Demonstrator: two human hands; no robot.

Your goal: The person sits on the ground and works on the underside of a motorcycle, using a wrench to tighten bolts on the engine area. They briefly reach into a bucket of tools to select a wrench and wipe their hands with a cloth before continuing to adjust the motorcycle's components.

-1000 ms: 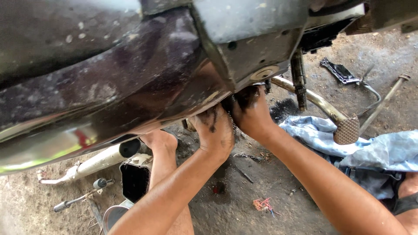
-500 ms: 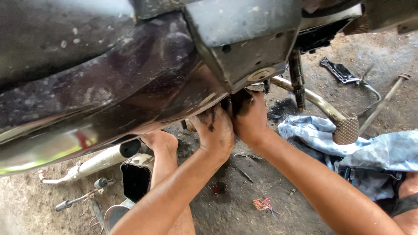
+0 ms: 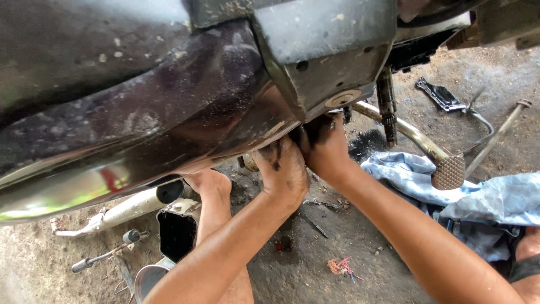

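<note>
Overhead, a dark purple motorcycle body (image 3: 140, 112) fills the upper frame, dusty and scuffed, with a grey metal frame block (image 3: 326, 50) bolted at its lower edge. Both hands reach up under that block from below. Left hand (image 3: 283, 171), grease-blackened on the fingers, is pressed against the underside where body and block meet; fingertips are tucked out of sight, so cannot tell whether it grips anything. Right hand (image 3: 325, 147) sits just beside it, touching it, fingers curled up behind the block's lower corner and likewise hidden; grasp not readable. A splined shaft (image 3: 387, 107) hangs down right of the hands. A chromed lever with a cross-hatched foot pad (image 3: 448, 171) slants across the dirt floor (image 3: 360, 242), its pad resting at the edge of a crumpled blue-grey cloth (image 3: 484, 200). A bare foot (image 3: 209, 181) stands on the floor near the left forearm. Lower left: a pale exhaust pipe (image 3: 126, 207), a black open-topped container (image 3: 176, 232), a long-handled tool (image 3: 104, 253). Upper right: a black bracket (image 3: 440, 95) and a thin metal rod (image 3: 498, 135) lie on the floor
</note>
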